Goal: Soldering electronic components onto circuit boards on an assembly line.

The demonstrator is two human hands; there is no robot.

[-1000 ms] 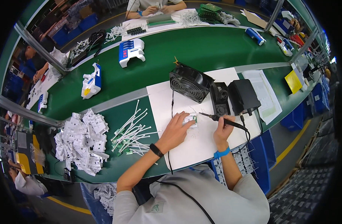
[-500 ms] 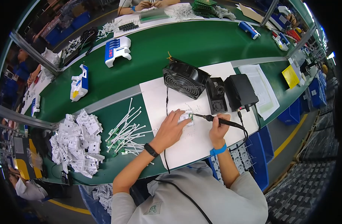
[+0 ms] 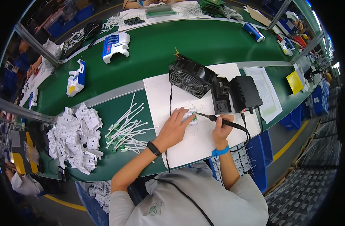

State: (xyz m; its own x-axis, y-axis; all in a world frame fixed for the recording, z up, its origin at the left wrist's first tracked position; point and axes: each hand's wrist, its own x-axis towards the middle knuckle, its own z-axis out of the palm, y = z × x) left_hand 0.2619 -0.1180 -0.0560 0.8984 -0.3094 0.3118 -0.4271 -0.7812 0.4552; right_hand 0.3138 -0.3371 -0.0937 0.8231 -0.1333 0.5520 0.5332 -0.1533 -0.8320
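My left hand [image 3: 175, 127] lies on the white sheet with its fingers stretched over a small white plastic part [image 3: 190, 118], holding it down. A bit of green circuit board [image 3: 194, 116] shows on that part. In my right hand [image 3: 221, 132] is a soldering iron [image 3: 213, 118], gripped like a pen, its tip pointing left at the green board. Whether the tip touches it is too small to tell. Left of the sheet lie white cables [image 3: 129, 126] with small green boards at their ends. Beyond them rises a pile of white plastic housings [image 3: 76, 137].
A black fan [image 3: 191, 78], an iron stand [image 3: 221, 98] and a black power unit [image 3: 246, 94] line the far side of the white sheet [image 3: 157, 96]. Blue-and-white devices [image 3: 116, 47] sit on the green surface beyond. Papers [image 3: 263, 92] lie right. A co-worker's hands [image 3: 157, 3] appear opposite.
The whole view has shifted and turned slightly. Both hands, the white part and the soldering iron keep nearly the same places relative to one another.
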